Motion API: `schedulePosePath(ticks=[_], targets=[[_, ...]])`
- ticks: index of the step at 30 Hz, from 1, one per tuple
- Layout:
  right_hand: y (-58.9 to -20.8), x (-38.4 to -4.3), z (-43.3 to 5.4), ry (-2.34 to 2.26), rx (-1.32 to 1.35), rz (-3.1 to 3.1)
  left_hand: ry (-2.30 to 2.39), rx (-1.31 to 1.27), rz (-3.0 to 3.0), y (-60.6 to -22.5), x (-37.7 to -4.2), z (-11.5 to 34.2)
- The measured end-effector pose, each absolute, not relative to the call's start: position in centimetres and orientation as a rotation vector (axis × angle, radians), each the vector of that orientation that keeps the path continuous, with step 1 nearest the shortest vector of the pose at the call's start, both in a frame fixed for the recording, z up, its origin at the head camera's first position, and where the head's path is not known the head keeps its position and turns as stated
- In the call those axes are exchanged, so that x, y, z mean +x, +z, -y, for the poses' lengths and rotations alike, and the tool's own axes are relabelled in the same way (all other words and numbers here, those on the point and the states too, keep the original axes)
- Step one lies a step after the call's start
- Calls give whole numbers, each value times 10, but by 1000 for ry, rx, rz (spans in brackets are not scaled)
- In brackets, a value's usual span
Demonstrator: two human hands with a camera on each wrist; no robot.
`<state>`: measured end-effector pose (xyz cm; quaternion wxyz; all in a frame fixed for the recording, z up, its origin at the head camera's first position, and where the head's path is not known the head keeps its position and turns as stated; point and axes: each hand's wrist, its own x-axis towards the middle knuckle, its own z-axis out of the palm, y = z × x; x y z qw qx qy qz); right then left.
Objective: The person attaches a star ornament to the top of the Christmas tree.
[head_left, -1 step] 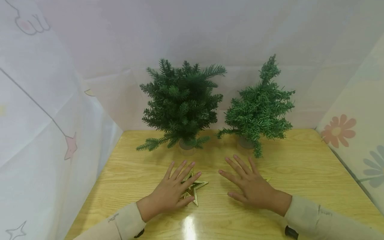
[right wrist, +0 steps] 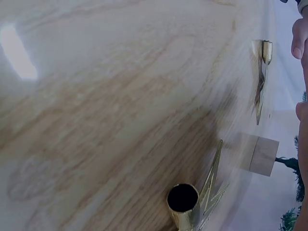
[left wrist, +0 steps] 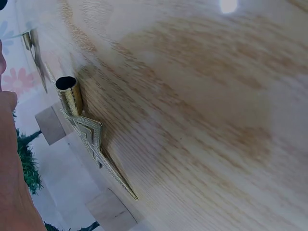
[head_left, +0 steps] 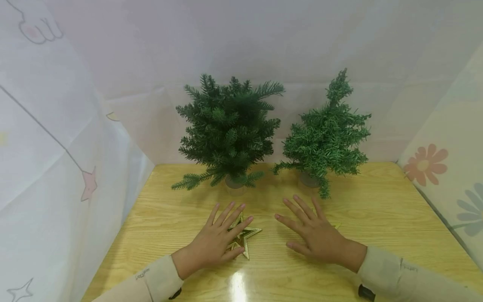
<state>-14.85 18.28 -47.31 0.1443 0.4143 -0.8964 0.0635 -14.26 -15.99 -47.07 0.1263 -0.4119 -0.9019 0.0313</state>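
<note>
My left hand [head_left: 215, 241] is spread flat, palm down, over a gold star ornament [head_left: 253, 231] on the table. The star's right and lower points show past the fingers, and the rest is hidden. In the left wrist view this star lies flat, with a short hollow gold tube [left wrist: 72, 101] on its upper side. My right hand [head_left: 317, 235], fingers also spread, covers most of a second gold star [right wrist: 211, 192]; only a yellow tip [head_left: 337, 225] shows beside the wrist in the head view. It too has a hollow tube [right wrist: 185, 216]. Neither hand grips anything.
Two small artificial Christmas trees stand at the back of the wooden table [head_left: 170, 226]: a fuller dark green tree [head_left: 230, 130] on the left, a thinner, lighter tree [head_left: 328, 138] on the right. Printed cloth [head_left: 264, 37] hangs behind and on both sides.
</note>
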Motion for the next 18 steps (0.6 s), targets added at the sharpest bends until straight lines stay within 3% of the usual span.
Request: schedulePosePath(ticks=[18], targets=[[-476,-147,-155,358,1115,2614,-102,-1064,2618,-455,-147,164]])
